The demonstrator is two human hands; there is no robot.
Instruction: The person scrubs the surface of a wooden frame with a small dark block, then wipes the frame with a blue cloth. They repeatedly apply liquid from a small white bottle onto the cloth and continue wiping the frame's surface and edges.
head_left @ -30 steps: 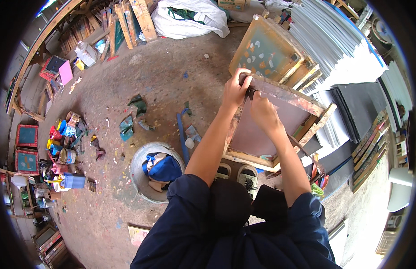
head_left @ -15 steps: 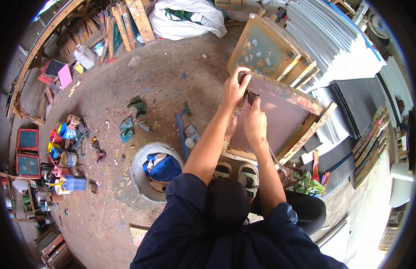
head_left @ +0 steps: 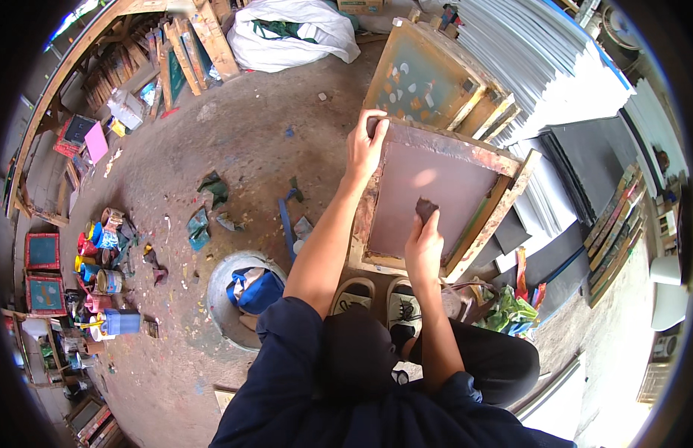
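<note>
A wooden screen-printing frame (head_left: 378, 210) with purplish-grey mesh leans in front of me, its wood blotched with old paint. My left hand (head_left: 364, 149) is closed round its upper left corner. My right hand (head_left: 424, 245) is closed on a small, dark brown, crumpled rag (head_left: 427, 207), held at the lower middle of the mesh. Whether the rag presses on the mesh I cannot tell. Right behind stands another screen frame (head_left: 406, 88) with a greenish mesh and pale spots.
A round metal tub (head_left: 221, 300) holding a blue and white cloth (head_left: 255, 290) stands left of my feet. Paint cans (head_left: 111, 281) cluster farther left. Scraps (head_left: 198, 229) lie on the stained floor. A white sack (head_left: 286, 46) is at the back, stacked white sheets (head_left: 529, 71) at the right.
My right hand has drawn the rag down from the mesh's upper left to its lower middle. My left hand keeps hold of the corner. The view has shifted slightly.
</note>
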